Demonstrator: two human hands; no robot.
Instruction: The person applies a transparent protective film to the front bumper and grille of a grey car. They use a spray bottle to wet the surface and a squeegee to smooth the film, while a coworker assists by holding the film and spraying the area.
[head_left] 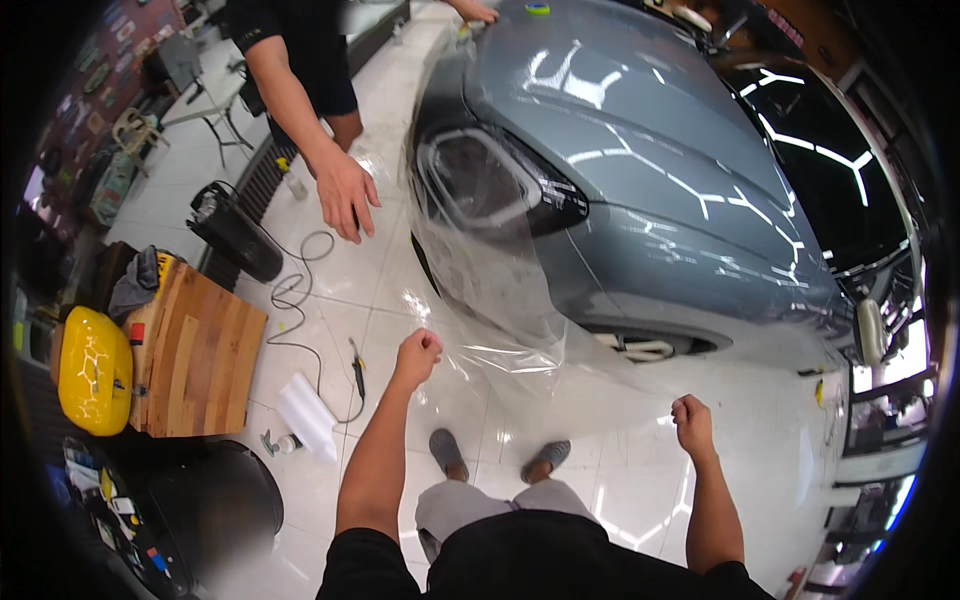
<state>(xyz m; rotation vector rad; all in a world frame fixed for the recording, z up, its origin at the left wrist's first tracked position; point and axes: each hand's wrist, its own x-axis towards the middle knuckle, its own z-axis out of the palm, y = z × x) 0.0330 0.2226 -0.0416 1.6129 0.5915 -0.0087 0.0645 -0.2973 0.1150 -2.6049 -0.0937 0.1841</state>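
Hanging in loose, clear folds, the thin film [515, 345] spans the space between the two hands and reaches forward from the fingers onto the car's front corner, lying over the headlight [475, 180]. The left hand [418, 358] is curled, its fingertips closed together on the near edge; the right hand [692, 425] is likewise closed, apparently pinching the far corner. Holding the hands wide apart probably spreads the sheet, so it neither sticks to itself nor drags along the floor. It looks slick and flexible, with bright creases gathering between the fingers and the bumper.

Ahead of the right fingers curves the glossy blue-grey hood [640, 110], hard and mirror-smooth. Beyond the left fingers, a co-worker's hand [347, 195] hangs with fingers loosely spread, seemingly holding nothing. Left of the left fingers, a cord [300, 285] loops over smooth pale tiles [385, 285], near a crumple-edged white sheet [308, 415] and a wooden box [200, 350] of striped planks.
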